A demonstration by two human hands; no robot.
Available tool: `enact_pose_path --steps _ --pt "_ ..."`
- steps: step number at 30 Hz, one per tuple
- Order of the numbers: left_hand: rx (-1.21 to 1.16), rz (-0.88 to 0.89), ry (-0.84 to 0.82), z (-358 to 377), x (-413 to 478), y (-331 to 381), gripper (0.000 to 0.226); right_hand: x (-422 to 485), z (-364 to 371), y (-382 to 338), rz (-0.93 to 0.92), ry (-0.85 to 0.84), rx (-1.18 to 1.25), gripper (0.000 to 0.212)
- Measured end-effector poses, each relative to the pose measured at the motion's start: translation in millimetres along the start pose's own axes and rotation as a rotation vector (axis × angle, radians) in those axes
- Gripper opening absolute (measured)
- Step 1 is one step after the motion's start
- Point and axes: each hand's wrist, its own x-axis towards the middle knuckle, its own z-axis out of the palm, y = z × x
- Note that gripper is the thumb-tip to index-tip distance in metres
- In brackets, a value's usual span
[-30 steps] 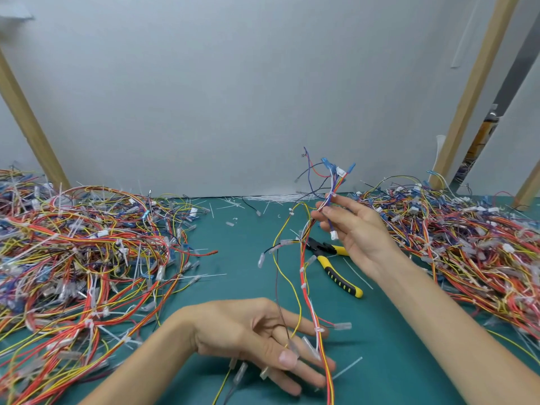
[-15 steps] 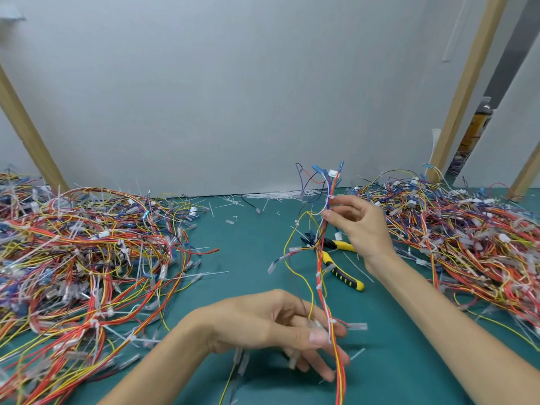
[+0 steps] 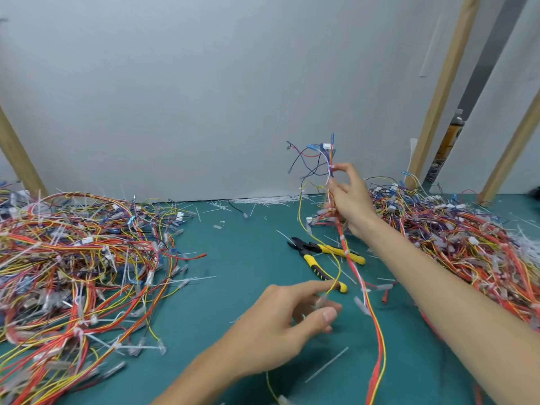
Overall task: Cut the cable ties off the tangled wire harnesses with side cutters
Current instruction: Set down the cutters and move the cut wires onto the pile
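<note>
The right hand (image 3: 349, 200) was raised above the desk, its fingers and thumb pinched on the upper end of one harness of red, orange and yellow wires (image 3: 355, 267). The left hand (image 3: 280, 320) hovered low and near, with index finger and thumb extended and parted. No grip was visible. A blurred terminal on a thin yellow wire (image 3: 339, 267) lay between them, and contact could not be determined.

The harness hung from the right hand in a long, near-vertical line. It ran down toward the viewer and passed to the right of the left hand. White cable ties (image 3: 346, 252) ringed it at intervals.

The yellow-and-black-handled side cutters (image 3: 318, 258) lay flat on the teal-covered desk (image 3: 233, 258), between the two hands and under the hanging harness. Their long axis ran diagonally, with the jaws pointing away and to the left and the handles trailing near and to the right. The nearer handle tip lay just beside the left index finger. The left hand was therefore judged the closer and freer for pick-up.

Large piles of tangled multicoloured harnesses lay to the left (image 3: 73, 264) and to the right (image 3: 453, 238).
</note>
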Motion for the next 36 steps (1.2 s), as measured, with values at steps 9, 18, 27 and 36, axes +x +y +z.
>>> enact_pose_path --steps 9,18,27,36 --pt "0.437 -0.168 0.221 -38.8 1.3 -58.7 0.035 70.9 -66.6 -79.5 -0.572 0.348 -1.028 0.025" --pt "0.771 -0.281 0.241 -56.3 -6.7 -87.0 0.043 24.6 -74.4 83.0 0.108 -0.204 -1.528 0.058" --pt "0.791 -0.254 0.282 -56.6 -5.1 -89.7 0.041 25.3 -43.6 45.6 0.074 -0.182 -1.526 0.061" --pt "0.775 -0.261 0.280 -67.7 -3.6 -87.0 0.028 -89.6 109.6 25.6 -0.399 -0.415 -0.884 0.032"
